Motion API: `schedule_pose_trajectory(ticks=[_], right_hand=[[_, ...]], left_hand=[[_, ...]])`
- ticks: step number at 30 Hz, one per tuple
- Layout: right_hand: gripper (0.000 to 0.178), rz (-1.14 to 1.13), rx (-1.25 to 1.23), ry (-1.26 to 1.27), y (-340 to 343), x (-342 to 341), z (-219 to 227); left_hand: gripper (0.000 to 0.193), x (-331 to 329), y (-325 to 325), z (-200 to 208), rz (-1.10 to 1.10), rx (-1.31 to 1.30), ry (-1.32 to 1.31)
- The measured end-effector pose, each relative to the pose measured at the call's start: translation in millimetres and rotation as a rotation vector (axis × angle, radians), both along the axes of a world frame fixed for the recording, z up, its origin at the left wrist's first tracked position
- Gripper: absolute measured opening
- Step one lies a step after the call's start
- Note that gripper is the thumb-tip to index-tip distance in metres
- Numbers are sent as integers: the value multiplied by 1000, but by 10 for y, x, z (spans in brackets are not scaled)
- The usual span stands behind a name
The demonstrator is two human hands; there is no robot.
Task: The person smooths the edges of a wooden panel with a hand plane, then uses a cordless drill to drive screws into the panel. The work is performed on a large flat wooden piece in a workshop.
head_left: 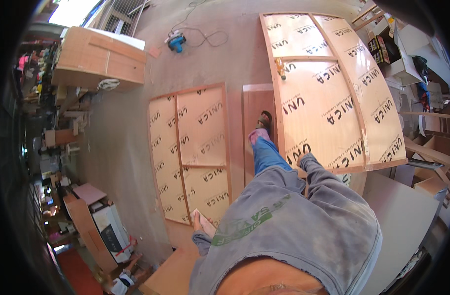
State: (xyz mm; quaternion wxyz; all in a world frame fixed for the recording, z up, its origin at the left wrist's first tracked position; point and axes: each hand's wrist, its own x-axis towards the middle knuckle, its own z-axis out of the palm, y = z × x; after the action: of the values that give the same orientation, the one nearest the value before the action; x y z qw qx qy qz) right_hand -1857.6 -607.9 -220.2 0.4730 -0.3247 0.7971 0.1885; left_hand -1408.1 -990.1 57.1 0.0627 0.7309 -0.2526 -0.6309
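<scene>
My left hand is closed around a pale, flat piece of wood, beside the lower edge of a framed panel on the floor. At the near left corner of a larger framed panel, my right hand touches the surface by its wooden edge strip. Its fingers are small and partly hidden, so their closure is unclear. Both panels have pale faces with repeated dark print and brown wooden strips. A slim orange-yellow object lies on the larger panel's left strip.
My sandalled foot stands on a brown board between the panels. A blue power tool with a looped cord lies on the far floor. A wooden cabinet stands far left. Another person is at lower left. Wooden frames crowd the right.
</scene>
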Motion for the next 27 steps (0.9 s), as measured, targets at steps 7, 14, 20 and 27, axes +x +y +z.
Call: schedule_pose_trajectory(ticks=[7,14,20,27], right_hand=[[54,-314,179,-185,-364,-111,691],[55,-575,394,-298,-569,-430,653],[49,-703,222,-225,-744,-868,601],[48,-807,83,-100,-1024,-512,308]], left_hand=[[56,-2131,-1467,-218,-534,-9,-108],[56,-3443,-2239,67,-643,-64,-18],[56,-3003,-3046,-343,-656,-170,-120],[69,-2300,-3490,-115,-622,-188,-358]])
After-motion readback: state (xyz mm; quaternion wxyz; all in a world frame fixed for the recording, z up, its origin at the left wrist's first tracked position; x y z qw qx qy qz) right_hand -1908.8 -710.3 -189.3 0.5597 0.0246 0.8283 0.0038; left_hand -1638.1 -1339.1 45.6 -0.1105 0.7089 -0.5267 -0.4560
